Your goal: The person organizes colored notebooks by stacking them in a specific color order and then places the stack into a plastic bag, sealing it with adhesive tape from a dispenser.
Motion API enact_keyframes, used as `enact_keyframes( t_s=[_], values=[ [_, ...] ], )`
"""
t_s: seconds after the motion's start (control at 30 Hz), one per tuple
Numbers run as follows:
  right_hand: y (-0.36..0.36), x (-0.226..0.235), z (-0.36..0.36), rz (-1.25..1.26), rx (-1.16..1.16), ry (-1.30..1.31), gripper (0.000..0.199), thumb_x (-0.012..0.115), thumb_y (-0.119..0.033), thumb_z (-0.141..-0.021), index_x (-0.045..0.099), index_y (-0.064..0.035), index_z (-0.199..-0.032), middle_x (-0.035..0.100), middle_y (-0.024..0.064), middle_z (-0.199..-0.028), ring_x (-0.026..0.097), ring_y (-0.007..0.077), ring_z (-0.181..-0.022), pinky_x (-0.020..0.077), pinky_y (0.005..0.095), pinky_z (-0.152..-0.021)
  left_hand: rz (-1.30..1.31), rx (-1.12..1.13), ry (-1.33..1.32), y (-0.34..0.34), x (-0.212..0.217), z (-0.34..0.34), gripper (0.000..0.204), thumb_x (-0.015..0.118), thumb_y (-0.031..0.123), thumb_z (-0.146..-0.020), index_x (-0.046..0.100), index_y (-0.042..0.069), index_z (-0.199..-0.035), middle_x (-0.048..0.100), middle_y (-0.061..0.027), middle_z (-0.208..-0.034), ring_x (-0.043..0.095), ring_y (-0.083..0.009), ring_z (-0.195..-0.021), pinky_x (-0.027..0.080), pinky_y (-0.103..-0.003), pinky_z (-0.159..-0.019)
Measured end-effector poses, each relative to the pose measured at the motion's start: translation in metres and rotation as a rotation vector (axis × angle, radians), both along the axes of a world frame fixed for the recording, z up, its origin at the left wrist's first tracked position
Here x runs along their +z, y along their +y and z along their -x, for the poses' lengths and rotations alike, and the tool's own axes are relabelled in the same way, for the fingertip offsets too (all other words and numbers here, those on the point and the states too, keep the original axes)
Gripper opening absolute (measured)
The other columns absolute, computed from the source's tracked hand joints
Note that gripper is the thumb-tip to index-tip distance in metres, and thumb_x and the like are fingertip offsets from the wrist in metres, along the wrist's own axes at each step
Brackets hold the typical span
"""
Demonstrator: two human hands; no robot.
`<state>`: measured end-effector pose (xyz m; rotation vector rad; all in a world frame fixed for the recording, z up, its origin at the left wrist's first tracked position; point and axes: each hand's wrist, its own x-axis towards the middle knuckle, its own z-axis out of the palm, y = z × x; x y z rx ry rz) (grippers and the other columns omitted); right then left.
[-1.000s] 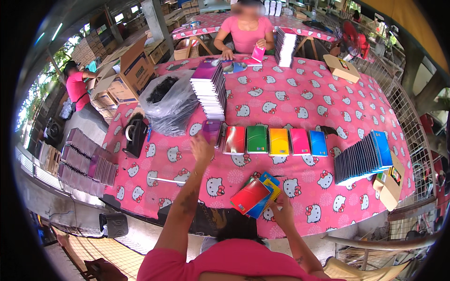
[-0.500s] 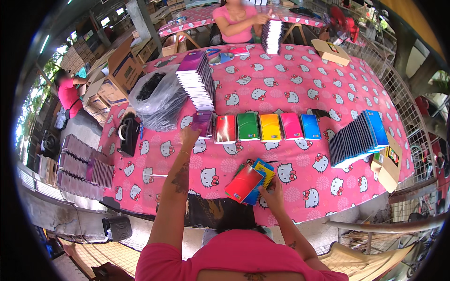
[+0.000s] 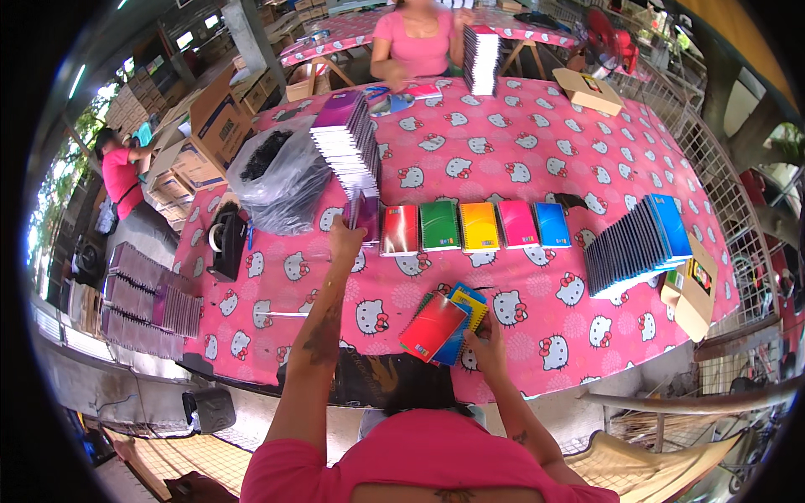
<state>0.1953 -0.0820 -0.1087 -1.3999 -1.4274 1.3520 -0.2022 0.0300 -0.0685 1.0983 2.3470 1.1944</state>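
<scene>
My left hand (image 3: 347, 240) grips a purple notebook (image 3: 364, 220) at the left end of a row, and the notebook is tipped partly upright. To its right lie a red notebook (image 3: 399, 231), a green notebook (image 3: 440, 226), a yellow notebook (image 3: 480, 227), a pink notebook (image 3: 517, 225) and a blue notebook (image 3: 552, 225). Nearer to me, my right hand (image 3: 486, 342) is closed on the right edge of a fanned bundle of small spiral notebooks (image 3: 434, 329). Red is on top of this bundle, with blue, yellow and some green showing beneath.
Behind the row rises a tall purple notebook stack (image 3: 342, 126). A plastic bag (image 3: 289, 197), a tape dispenser (image 3: 226, 243) and more purple notebooks (image 3: 151, 293) are at left. Blue notebooks (image 3: 637, 247) lean beside an open carton (image 3: 694, 289) at right. A co-worker (image 3: 419, 42) stands across the table.
My left hand has closed round the purple notebook and raised it onto its edge. My right hand keeps its hold on the bundle. Across the table, the co-worker's hands have moved off the stack's top.
</scene>
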Motion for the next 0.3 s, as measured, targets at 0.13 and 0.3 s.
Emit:
enact_keyframes(
  t_s=[0.13,0.3],
  values=[
    [0.001,0.019,-0.007,0.223,-0.062,0.383,0.072,0.065,-0.023,-0.094,0.028,-0.0002,-0.151,0.046,0.0162,-0.145,0.051,0.0255,-0.126,0.0428,0.0394,-0.102,-0.437,-0.717,0.073,-0.031,0.129,-0.092,0.03,0.073,0.002,-0.07,0.064,0.003,-0.099,0.07,-0.0118,-0.086,0.069,-0.0256,-0.08,0.053,-0.039,-0.072],
    [-0.012,0.048,0.009,0.42,-0.182,0.415,0.08,0.062,-0.036,-0.094,0.02,-0.007,-0.155,0.041,0.0122,-0.151,0.04,0.0264,-0.137,0.0332,0.0496,-0.108,0.247,-1.386,0.269,-0.044,0.169,-0.139,0.024,0.069,0.007,-0.077,0.065,0.006,-0.101,0.069,-0.0075,-0.097,0.068,-0.0254,-0.091,0.052,-0.036,-0.089]
  ],
)
